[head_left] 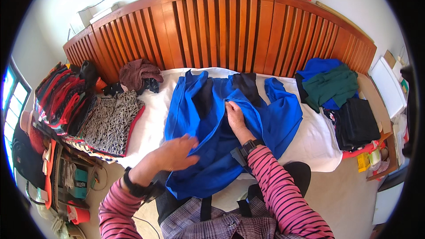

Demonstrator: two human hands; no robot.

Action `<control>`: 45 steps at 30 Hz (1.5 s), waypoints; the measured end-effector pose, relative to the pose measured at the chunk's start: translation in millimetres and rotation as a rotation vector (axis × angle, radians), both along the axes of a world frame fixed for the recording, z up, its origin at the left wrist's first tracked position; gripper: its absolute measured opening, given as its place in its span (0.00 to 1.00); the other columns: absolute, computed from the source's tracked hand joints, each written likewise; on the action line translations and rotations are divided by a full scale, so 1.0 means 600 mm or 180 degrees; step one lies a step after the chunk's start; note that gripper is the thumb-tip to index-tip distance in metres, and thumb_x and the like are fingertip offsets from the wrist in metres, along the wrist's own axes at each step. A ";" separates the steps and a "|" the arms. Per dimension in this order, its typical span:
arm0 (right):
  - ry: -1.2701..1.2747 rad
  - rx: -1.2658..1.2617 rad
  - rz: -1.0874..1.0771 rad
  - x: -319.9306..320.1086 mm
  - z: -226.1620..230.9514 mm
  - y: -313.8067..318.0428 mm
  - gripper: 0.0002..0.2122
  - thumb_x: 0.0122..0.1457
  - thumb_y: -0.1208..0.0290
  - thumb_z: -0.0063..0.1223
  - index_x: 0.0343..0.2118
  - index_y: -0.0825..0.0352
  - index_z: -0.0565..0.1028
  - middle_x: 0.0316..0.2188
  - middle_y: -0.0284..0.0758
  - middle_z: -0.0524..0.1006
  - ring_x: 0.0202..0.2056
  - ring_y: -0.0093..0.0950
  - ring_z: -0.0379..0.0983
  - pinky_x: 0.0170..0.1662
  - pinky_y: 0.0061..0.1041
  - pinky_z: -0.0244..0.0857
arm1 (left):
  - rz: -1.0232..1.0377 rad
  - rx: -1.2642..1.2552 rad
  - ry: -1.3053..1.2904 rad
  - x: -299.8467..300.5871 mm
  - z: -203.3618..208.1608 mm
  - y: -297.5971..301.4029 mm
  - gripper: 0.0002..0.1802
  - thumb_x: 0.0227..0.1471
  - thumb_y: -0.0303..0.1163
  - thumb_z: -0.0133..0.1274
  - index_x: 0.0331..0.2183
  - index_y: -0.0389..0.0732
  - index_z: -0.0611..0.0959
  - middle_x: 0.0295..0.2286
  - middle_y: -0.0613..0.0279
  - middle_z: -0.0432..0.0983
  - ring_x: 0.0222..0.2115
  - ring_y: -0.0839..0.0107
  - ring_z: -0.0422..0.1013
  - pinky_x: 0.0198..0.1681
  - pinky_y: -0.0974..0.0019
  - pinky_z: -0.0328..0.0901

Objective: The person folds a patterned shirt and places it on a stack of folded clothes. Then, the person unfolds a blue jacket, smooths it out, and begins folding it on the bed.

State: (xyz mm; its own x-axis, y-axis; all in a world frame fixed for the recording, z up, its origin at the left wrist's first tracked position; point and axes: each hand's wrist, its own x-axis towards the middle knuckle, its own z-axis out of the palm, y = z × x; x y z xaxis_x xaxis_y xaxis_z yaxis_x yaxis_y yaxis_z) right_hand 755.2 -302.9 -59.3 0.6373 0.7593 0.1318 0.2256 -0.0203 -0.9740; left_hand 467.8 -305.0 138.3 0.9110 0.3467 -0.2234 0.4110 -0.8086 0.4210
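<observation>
A blue garment [283, 115] with black parts lies spread and rumpled over a white sheet [315, 144], its near end hanging over the front edge towards my lap. My right hand [235, 116] is closed on an edge of the blue cloth near the middle, thumb uppermost. Just above the garment's left side is my left hand [178, 154], fingers stretched out and slightly blurred, holding nothing. Whether its fingertips touch the cloth, I cannot tell.
A tall stack of folded clothes [62, 99] and a patterned black-and-white garment [110, 121] lie at left, near a crumpled brown one [139, 74]. Green cloth [331, 85] and folded black clothes [356, 124] are at right. A slatted wooden headboard [217, 31] spans the back.
</observation>
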 end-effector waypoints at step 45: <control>-0.3528 -0.1754 0.1188 -0.058 0.122 -0.001 0.15 0.58 0.75 0.47 0.48 0.62 0.76 0.49 0.46 0.76 0.46 0.42 0.76 0.48 0.40 0.71 | 0.1589 0.0250 -0.2159 0.168 -0.068 0.069 0.13 0.49 0.24 0.46 0.34 0.41 0.84 0.31 0.42 0.79 0.38 0.44 0.75 0.43 0.50 0.70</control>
State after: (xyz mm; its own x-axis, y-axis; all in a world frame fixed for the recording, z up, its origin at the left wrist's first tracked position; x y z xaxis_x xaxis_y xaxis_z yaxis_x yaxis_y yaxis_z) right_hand 720.3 -303.4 14.1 0.1290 0.9895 0.0652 0.9818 -0.1183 -0.1484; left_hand 568.9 -263.9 97.2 0.5750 0.7356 0.3582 0.4062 -0.6366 0.6555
